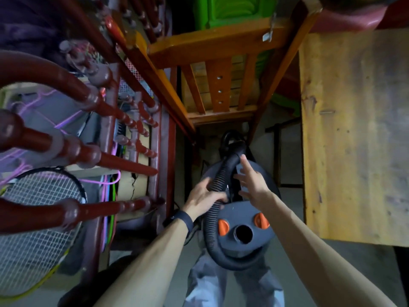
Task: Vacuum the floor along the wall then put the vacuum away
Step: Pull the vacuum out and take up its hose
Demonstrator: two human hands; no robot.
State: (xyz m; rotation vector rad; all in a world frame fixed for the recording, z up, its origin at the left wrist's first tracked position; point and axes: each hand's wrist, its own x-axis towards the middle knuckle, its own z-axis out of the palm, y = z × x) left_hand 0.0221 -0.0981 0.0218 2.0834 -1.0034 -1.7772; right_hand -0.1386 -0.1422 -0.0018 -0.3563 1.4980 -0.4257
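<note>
Head view looks steeply down on the vacuum, a dark grey canister which sits a little toward 6 o'clock from the middle of the frame, above the person's grey trousers. Its long axis runs from 6 o'clock to 12 o'clock. The end at 6 o'clock carries a round open port that faces up to the camera, with one orange latch on each side of it; the far end points to 12 o'clock, under a wooden chair. I cannot tell if the canister stands on the grey floor or is lifted from it.

A black ribbed hose loops under the port end, goes up along the 9 o'clock side of the canister and then bends over its far end.

Left grip, with a dark wristband behind it, is curled around the hose at the 9 o'clock side of the canister. Right grip is open with straight, spread fingers, over the far half of the canister and just beside the hose at its 3 o'clock side; I cannot tell if it touches. The hose passes between the two.

At 9 o'clock stands a red-brown spindle rail with a racket behind it. At 3 o'clock is a pale wooden board.
</note>
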